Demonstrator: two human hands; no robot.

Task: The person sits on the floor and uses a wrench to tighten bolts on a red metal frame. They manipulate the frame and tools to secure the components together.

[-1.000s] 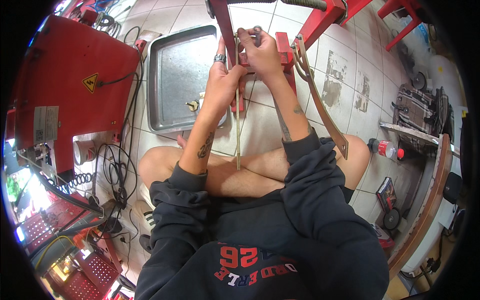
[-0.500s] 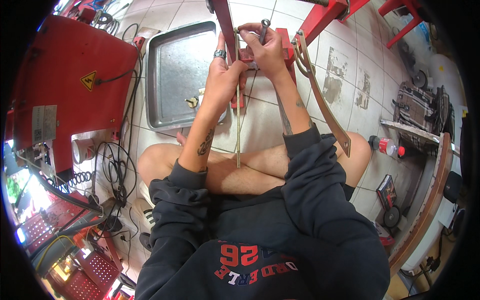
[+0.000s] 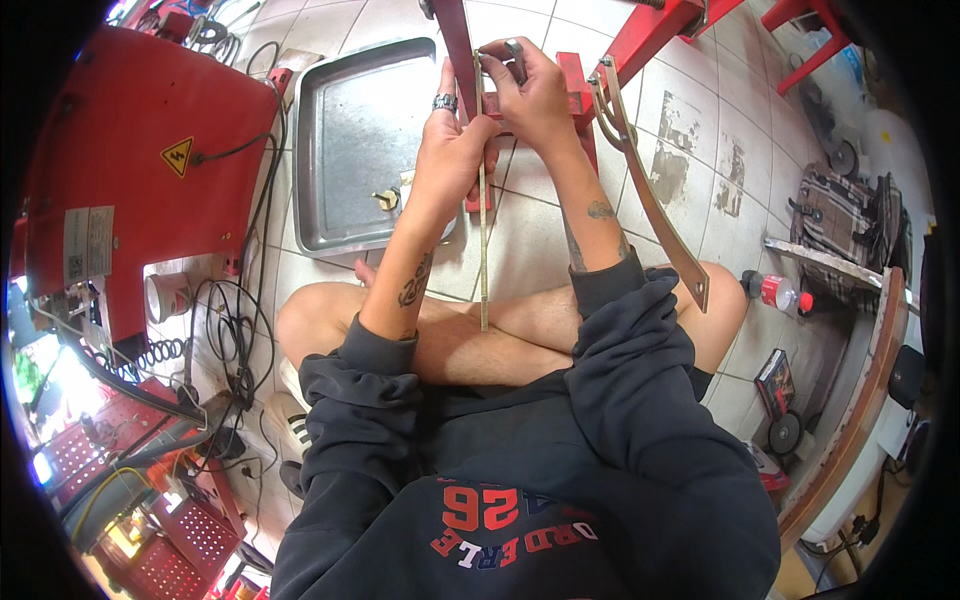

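Between my bare legs, a long thin metal strip runs down from a red upright post, seen almost edge-on. My left hand, with a ring on one finger, is closed round the strip near the post. My right hand pinches with thumb and forefinger at the strip's upper end; what sits between those fingertips is too small to tell. A wrench is tucked in that same hand, mostly hidden by the fingers. To the right, a curved brown metal bar hangs from a red frame.
A metal tray on the tiled floor holds a small brass-coloured part. At left stand a red machine and tangled black cables. A bottle with a red cap lies beside my right knee, near a plaid bag.
The wrench has turned in my right hand, so its ring end shows less. The strip's lower end has shifted slightly right. Both hands stay at the post.
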